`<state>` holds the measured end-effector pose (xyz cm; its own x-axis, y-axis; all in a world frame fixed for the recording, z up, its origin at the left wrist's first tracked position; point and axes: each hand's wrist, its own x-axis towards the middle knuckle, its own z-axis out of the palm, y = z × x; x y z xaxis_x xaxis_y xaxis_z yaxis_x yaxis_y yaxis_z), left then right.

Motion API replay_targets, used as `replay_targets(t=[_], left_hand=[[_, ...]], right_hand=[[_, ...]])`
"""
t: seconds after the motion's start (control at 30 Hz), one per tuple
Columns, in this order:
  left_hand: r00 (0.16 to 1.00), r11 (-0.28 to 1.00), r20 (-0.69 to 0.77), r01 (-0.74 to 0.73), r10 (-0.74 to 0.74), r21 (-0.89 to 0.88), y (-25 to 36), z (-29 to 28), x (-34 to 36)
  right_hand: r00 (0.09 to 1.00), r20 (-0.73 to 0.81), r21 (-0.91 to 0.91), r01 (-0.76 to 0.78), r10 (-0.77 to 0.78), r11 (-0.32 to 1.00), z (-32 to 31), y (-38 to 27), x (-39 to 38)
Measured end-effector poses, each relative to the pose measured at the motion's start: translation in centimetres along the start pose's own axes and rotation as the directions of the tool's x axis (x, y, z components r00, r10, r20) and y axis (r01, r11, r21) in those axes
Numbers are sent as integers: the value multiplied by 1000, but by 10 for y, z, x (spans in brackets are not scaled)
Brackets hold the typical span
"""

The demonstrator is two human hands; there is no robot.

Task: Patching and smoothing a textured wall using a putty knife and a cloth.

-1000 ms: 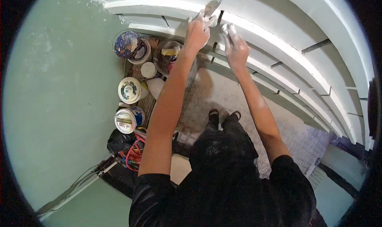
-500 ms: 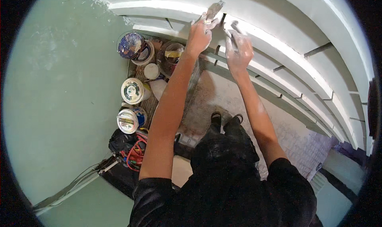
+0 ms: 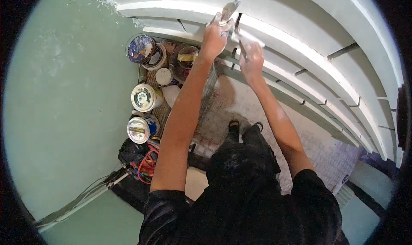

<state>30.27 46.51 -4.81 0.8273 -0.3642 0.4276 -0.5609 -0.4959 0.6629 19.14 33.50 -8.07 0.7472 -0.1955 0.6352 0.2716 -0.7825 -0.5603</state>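
Note:
My left hand (image 3: 214, 40), smeared with white, is closed around a putty knife (image 3: 230, 9) whose metal blade points up and away, close to the pale slatted surface (image 3: 189, 8). White paste shows on its fingers and around the knife. Just to the right and slightly nearer, my right hand (image 3: 252, 58) grips a scraper (image 3: 252, 37) with a wide pale blade, partly blurred by motion. That blade lies next to the left hand's fingers, in front of a brightly lit slat; I cannot tell whether it touches either. The scraper's handle is mostly hidden in the fingers.
To the left stand several paint buckets (image 3: 143, 97) along a green wall (image 3: 73, 99). A round dark tub (image 3: 178, 69) sits behind them. Red cords (image 3: 147, 165) and a black bag lie nearer. Curved white slats (image 3: 309, 56) sweep across the right, above a tiled floor (image 3: 300, 137).
My right hand has drawn slightly left and nearer, away from the lit slat, and its scraper has turned so the wide blade shows. My left hand has barely moved.

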Motion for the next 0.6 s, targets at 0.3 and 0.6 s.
replay_targets(t=[0.3,0.6], left_hand=[[999,1000,42,21,-20,-19,13,5,3],[990,993,95,106,-101,-49,27,4,4]], right_hand=[[989,146,-135,39,-19,990,-8,39,-25],[995,-78,-420,-88,61,903,-111,56,20]])
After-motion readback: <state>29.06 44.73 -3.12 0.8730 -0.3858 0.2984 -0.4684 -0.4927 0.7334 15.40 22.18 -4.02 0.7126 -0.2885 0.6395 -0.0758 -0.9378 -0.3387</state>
